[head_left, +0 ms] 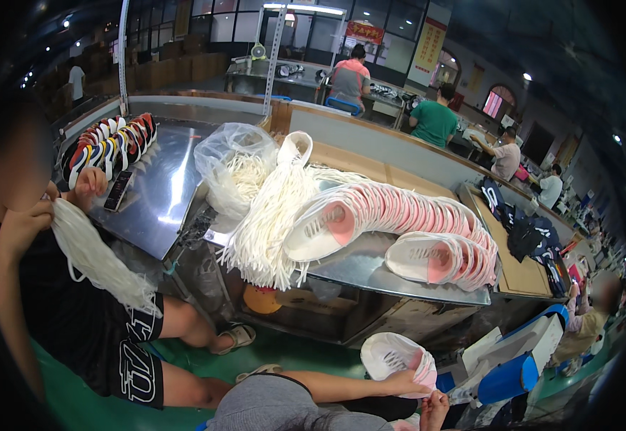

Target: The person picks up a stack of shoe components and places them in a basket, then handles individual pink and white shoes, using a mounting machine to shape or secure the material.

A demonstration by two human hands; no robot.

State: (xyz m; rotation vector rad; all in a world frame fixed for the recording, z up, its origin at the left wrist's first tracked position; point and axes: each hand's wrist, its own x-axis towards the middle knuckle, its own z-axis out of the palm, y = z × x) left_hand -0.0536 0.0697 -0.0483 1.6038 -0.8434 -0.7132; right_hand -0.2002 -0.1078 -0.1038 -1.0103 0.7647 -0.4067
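Observation:
Low in the view, my left hand [401,383] grips a white shoe upper [392,355] with a pink lining and white laces across its front. My right hand [435,411] is closed, its fingertips pinched at the upper's pink back edge. Any small thing between those fingertips is too small to make out. On the metal table ahead, a long curved row of nested white and pink uppers [399,205] lies beside a shorter row [438,258]. To their left a thick bundle of white shoelaces [273,215] hangs over the table edge.
A clear plastic bag [234,169] holds more laces. At left, a co-worker's hands [36,215] hold a lace bundle [101,255] beside a metal table [162,179] with colourful shoe uppers [108,144] and a phone [118,190]. A blue and white machine [510,359] stands at right, near dark pieces [532,233].

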